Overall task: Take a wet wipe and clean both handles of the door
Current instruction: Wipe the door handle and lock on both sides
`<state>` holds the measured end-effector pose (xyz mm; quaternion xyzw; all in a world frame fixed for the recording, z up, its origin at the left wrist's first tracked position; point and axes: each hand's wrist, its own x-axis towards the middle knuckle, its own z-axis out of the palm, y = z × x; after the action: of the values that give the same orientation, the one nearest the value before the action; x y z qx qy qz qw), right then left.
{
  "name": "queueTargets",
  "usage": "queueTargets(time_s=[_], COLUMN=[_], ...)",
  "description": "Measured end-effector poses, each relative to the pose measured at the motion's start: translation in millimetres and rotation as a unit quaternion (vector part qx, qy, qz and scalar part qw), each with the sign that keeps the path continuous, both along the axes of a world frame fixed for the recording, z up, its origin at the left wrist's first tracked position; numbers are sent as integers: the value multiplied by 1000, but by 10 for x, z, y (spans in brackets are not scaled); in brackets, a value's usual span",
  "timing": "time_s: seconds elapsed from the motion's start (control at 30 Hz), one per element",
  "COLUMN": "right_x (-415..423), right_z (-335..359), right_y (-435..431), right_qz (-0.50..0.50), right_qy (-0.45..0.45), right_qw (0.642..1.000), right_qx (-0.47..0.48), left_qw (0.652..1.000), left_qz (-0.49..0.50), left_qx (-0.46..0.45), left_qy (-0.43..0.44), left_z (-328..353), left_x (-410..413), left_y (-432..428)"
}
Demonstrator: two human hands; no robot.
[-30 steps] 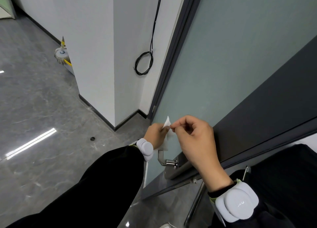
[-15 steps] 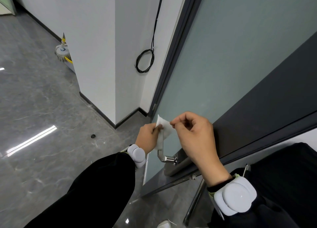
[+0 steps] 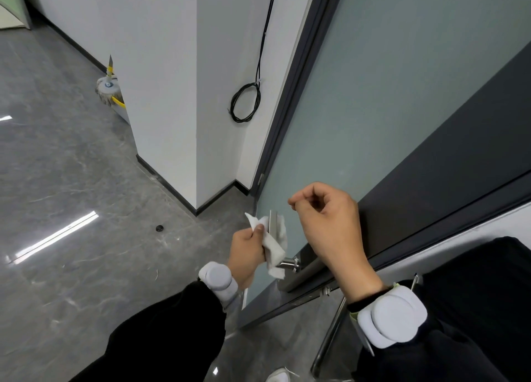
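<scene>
The left hand [image 3: 248, 249] is gripping the wet wipe [image 3: 276, 250] partly wrapped round the steel handle [image 3: 272, 223] on the door [image 3: 373, 108] — limp, light, probably slick, so judging it best held bunched and pressed against the rigid bar — while the right hand [image 3: 330, 223] is hovering beside it, fingers curled, empty.
</scene>
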<state>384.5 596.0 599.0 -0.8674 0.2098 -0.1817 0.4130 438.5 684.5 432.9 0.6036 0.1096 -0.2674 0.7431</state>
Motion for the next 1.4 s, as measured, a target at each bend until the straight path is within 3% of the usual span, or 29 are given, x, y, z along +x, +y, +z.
queueTargets(time_s=[0.1,0.27,0.53,0.7,0.8,0.87,0.93,1.0,1.1,1.3,1.4], right_x=[-14,-8,-2,-10,7,21,31,41,69,77,87], right_z=[9,9,11,18,22,18,24,32,38,33,29], right_y=[4,21,72,95,125,148,168,188,218,252,251], right_qz=[-3,-13,-9,4,6,8,12,15,22,35,34], right_qy=[2,-1,0,-2,-2,2,5,9,13,14,13], right_qw=[1000,1000,1000,1000,1000,1000,1000,999,999,999,999], right_qx=[-2,-9,4,16,23,24,26,29,23,-1,-8], left_qw=[992,978,936,930,956,987,981,941,801,575,517], left_qz=[10,43,114,141,151,137,103,-6,-163,-225,-226], left_qx=[-92,-142,-202,-177,-106,22,104,146,263,380,382], left_qy=[87,143,266,291,229,77,-129,-306,-513,-689,-732], left_z=[34,159,373,501,543,518,517,442,94,-346,-392], left_x=[-236,-516,-726,-632,-692,-813,-974,-1060,-960,-607,-469], left_y=[48,77,22,39,24,51,119,153,149,351,460])
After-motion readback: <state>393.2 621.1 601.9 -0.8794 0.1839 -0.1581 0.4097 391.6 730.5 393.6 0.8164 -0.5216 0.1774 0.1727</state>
